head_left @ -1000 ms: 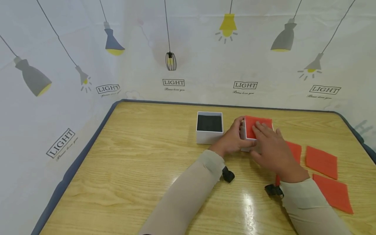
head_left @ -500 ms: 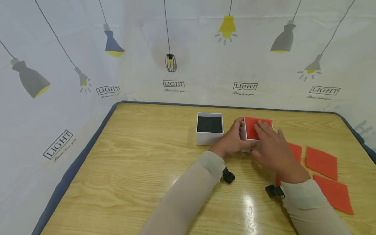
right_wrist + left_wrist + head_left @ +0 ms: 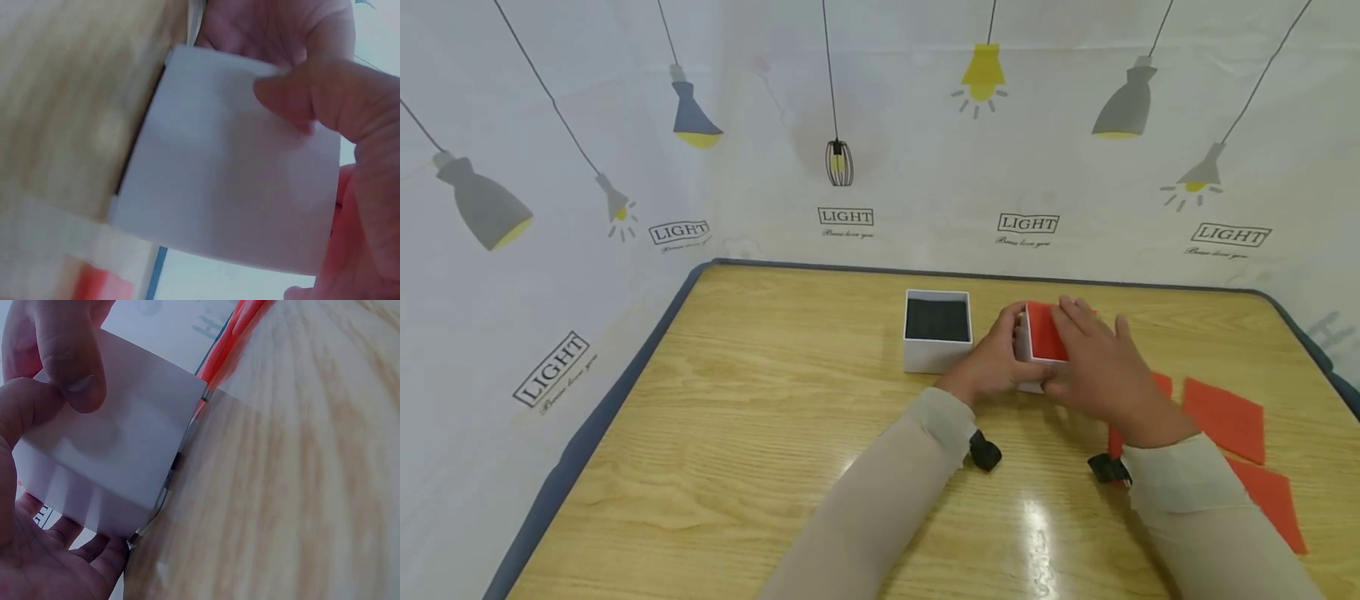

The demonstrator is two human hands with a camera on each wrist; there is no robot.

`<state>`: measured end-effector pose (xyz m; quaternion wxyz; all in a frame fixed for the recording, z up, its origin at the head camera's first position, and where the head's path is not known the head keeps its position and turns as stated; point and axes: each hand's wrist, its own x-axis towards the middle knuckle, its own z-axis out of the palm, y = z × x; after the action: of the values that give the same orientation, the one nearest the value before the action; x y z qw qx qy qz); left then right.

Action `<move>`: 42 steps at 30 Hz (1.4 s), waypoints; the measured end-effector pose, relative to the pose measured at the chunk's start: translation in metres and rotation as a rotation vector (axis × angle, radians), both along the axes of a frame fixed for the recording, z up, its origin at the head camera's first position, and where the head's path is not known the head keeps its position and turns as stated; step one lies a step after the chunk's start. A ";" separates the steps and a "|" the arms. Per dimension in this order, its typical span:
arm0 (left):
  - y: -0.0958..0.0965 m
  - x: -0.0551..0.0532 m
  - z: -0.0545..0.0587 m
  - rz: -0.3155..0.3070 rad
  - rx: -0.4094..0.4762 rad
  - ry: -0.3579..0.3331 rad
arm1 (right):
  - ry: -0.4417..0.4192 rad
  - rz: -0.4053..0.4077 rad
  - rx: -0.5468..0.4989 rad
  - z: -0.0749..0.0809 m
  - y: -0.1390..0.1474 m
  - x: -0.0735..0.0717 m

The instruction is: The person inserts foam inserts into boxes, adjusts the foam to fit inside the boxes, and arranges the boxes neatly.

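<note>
A small white box (image 3: 1032, 375), topped by a square red sheet (image 3: 1042, 330), stands between both hands at the right of the table. My left hand (image 3: 992, 360) grips its left side, thumb across the front. On the red sheet lie the straight fingers of my right hand (image 3: 1105, 367), which hide its right part. The right wrist view has the white box (image 3: 231, 162) with the right thumb touching its front face. Close to the left hand is a second white box (image 3: 934, 356) with a dark square (image 3: 937, 320) inside.
Flat red squares (image 3: 1225, 418) lie on the wooden table (image 3: 760, 400) at the right, some partly behind the right hand and sleeve. A dark edge (image 3: 850, 267) runs along the back of the table, before a white wall covering (image 3: 910, 125) printed with lamps.
My right fingers have slid right and toward the back over the red sheet, covering more of its right part. The left hand stays on the box. The view shifts slightly.
</note>
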<state>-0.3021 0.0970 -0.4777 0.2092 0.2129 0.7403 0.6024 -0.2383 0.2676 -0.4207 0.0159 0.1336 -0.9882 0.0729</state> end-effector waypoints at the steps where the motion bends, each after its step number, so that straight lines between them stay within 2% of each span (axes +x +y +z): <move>1: 0.000 0.000 0.000 -0.002 0.002 -0.001 | -0.015 0.003 0.004 0.002 0.000 -0.001; 6: 0.001 0.002 0.000 -0.011 -0.003 -0.014 | -0.073 0.024 0.004 0.006 0.002 -0.003; 13: 0.004 0.002 -0.001 0.000 -0.017 -0.021 | -0.081 0.022 -0.010 0.004 0.002 -0.001; 21: 0.004 0.002 -0.002 0.011 -0.006 -0.034 | -0.035 0.040 0.000 0.000 0.002 0.008; 30: 0.004 0.003 0.000 0.025 -0.020 -0.029 | -0.024 0.066 0.020 0.000 0.005 0.020; 42: 0.002 0.003 0.001 0.043 -0.054 -0.016 | 0.049 0.082 0.055 -0.009 0.002 0.020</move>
<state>-0.2993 0.0987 -0.4767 0.2076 0.1863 0.7590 0.5883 -0.2180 0.2698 -0.4300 0.0333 0.1761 -0.9829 0.0431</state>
